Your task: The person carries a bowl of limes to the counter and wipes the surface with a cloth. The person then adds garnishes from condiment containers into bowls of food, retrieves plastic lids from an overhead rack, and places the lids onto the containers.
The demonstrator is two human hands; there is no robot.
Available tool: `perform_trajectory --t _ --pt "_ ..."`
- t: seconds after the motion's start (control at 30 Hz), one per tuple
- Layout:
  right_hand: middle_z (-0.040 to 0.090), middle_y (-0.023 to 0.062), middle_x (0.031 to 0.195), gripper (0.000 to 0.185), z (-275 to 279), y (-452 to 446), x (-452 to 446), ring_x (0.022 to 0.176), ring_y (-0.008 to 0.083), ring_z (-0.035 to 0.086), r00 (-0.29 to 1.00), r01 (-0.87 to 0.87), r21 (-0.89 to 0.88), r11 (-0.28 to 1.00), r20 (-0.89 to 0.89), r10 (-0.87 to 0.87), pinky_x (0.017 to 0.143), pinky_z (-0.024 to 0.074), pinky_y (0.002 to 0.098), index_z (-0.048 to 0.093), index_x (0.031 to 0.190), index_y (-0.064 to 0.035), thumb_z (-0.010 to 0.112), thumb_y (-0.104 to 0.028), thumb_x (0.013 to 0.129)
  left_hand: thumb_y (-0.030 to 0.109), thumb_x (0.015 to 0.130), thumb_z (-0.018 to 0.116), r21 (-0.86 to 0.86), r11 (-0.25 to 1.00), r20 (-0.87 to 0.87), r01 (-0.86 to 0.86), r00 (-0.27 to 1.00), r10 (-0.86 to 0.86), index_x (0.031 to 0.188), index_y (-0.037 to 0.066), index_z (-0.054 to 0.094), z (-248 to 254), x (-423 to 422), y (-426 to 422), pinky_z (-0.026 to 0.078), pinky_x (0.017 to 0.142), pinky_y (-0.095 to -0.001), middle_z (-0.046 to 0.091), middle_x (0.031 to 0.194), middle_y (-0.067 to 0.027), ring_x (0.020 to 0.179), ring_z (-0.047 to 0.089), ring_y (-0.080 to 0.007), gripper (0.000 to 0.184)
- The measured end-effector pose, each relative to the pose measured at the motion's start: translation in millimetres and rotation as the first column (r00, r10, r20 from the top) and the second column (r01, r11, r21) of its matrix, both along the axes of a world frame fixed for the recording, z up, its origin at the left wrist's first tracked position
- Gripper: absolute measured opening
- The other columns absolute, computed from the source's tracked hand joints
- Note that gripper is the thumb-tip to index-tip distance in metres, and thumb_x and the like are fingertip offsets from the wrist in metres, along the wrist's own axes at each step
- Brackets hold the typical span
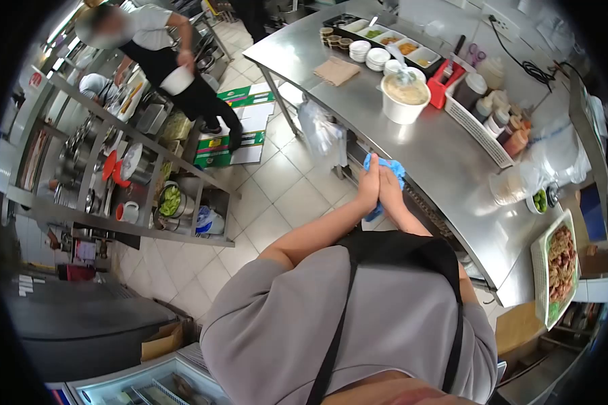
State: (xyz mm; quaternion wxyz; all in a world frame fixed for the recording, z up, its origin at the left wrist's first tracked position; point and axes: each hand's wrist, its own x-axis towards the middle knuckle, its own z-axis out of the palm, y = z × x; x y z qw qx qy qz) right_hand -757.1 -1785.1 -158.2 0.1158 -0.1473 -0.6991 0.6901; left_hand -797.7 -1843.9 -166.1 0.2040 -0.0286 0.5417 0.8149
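Note:
Both hands are pressed together at the front edge of the steel table, around a crumpled blue cloth. My left hand lies against the palm side of my right hand, with fingers held straight and close. The cloth sticks out past the fingertips, and a bit of blue also shows below the wrists. How much of it lies between the palms is hidden. Farther back on the table stands a white tub of pale creamy food with a utensil in it.
Stacked small white dishes, a tan napkin, a red container and a basket of sauce bottles line the table. A basket of meat sits right. A person in a black apron stands left, beside shelving.

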Motion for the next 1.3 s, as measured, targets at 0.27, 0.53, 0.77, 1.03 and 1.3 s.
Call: perform_trajectory --t 0.27,0.53,0.77,1.03,1.3 --pt "0.059 0.0159 0.091 0.025 53.0 33.9 30.6 0.086 0.0223 0.055 0.989 -0.121 0.289 0.95 -0.051 0.141 0.079 0.0423 0.0309 0.054 0.107 -0.0007 0.047 -0.019 0.092 0.038 0.09 0.052 -0.021 0.996 -0.246 0.09 0.965 -0.092 0.094 0.004 0.057 30.4 -5.2 1.3 0.042 0.077 -0.0253 0.057 0.086 -0.0039 0.081 0.054 -0.0126 0.034" --pt "0.063 0.0058 0.09 0.019 147.5 83.1 67.3 0.082 0.0118 0.055 0.989 0.047 0.414 0.909 -0.15 0.017 0.073 0.044 0.0244 0.066 0.099 -0.0042 0.06 -0.004 0.08 0.025 0.066 0.077 -0.486 0.831 -0.858 -0.27 0.326 -0.396 0.1 0.003 0.056 81.0 -26.2 -54.2 0.037 0.084 -0.0352 0.046 0.098 -0.011 0.095 0.043 -0.0269 0.046" --pt "0.056 0.0088 0.11 0.057 158.5 110.7 39.5 0.094 0.0183 0.055 0.864 -0.098 -0.409 0.907 -0.488 -0.126 0.085 0.0446 0.0325 0.043 0.126 -0.0027 0.06 -0.033 0.08 0.026 0.079 0.066 -0.178 0.8 -0.396 0.574 0.702 -0.592 0.111 0.001 0.053 115.4 -50.7 -66.7 0.042 0.088 -0.0359 0.056 0.108 -0.0129 0.099 0.054 -0.0203 0.043" --pt "0.063 0.0068 0.1 0.035 84.0 74.0 58.7 0.094 0.0151 0.058 0.987 -0.023 -0.59 0.807 -0.144 -0.077 0.087 0.0437 0.0295 0.056 0.111 0.0009 0.065 -0.009 0.079 0.048 0.09 0.043 0.328 0.634 0.056 0.7 0.656 -0.753 0.127 -0.004 0.041 78.8 -72.0 -88.1 0.035 0.1 -0.039 0.049 0.125 -0.0169 0.115 0.048 -0.0261 0.064" --pt "0.065 0.0036 0.09 0.023 75.9 73.5 67.8 0.083 0.0126 0.058 0.96 0.276 0.205 0.939 -0.016 -0.279 0.08 0.0447 0.028 0.062 0.102 0.0005 0.064 -0.011 0.082 0.022 0.083 0.064 0.205 0.756 -0.124 0.622 0.783 -0.61 0.112 -0.002 0.055 86.0 -89.3 -108.5 0.044 0.089 -0.0358 0.06 0.108 -0.0111 0.101 0.057 -0.0203 0.039"
